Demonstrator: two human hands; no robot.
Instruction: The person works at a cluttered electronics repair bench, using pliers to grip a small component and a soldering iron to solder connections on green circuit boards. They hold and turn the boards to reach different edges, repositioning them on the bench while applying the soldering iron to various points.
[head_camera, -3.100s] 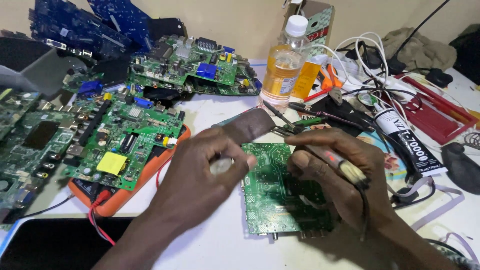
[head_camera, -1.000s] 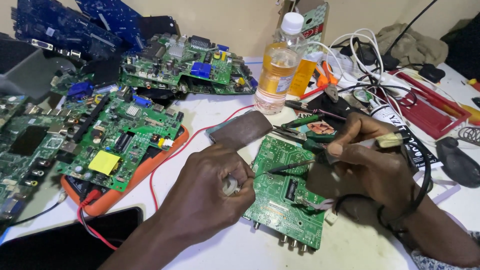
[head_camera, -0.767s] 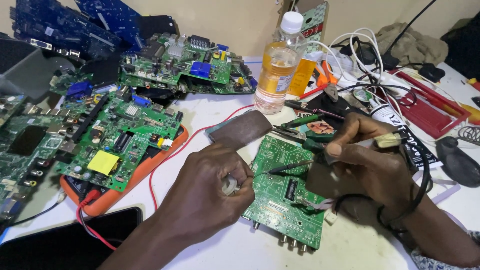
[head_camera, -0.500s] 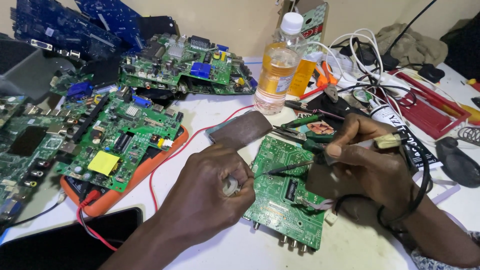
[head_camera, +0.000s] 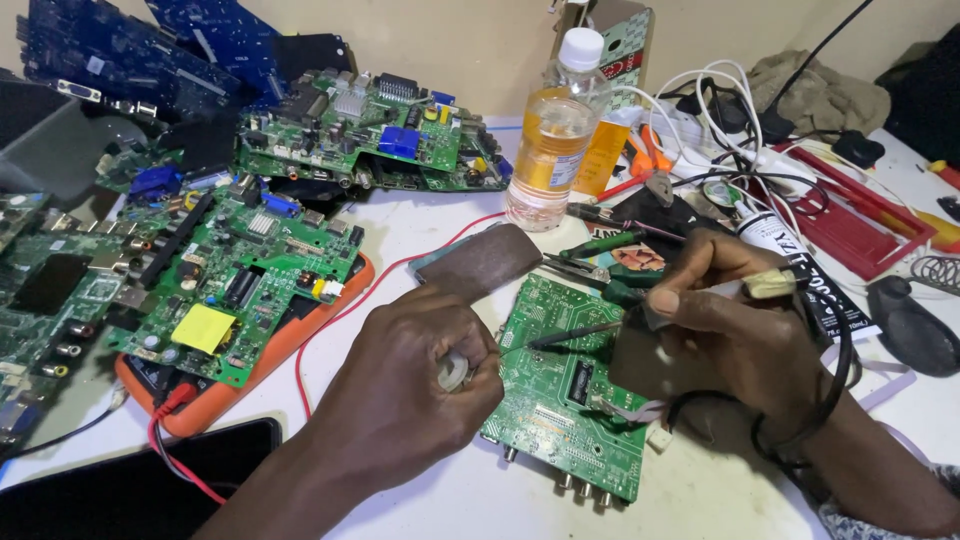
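Circuit board (head_camera: 560, 400), green, is laid flat on the white surface (head_camera: 450, 500) at centre, between the two hands, with its connector edge turned toward the wearer. Larger green boards (head_camera: 230, 290) are stacked to the left over an orange case (head_camera: 250, 375); blue boards (head_camera: 130, 60) are piled behind them. A plastic bottle (head_camera: 550, 140) of amber liquid is stood upright beyond the board, near a tangle of white cables (head_camera: 720, 100). A dark phone (head_camera: 130, 490) is seen at lower left. The left hand (head_camera: 400, 390) is rested at the board's left edge, its grip clenched around a small pale roll (head_camera: 452, 372). The right hand (head_camera: 720, 335) is held over the board's right side, its grip closed on a soldering iron (head_camera: 770, 285), whose dark tip (head_camera: 575, 335) is pointed onto the board.
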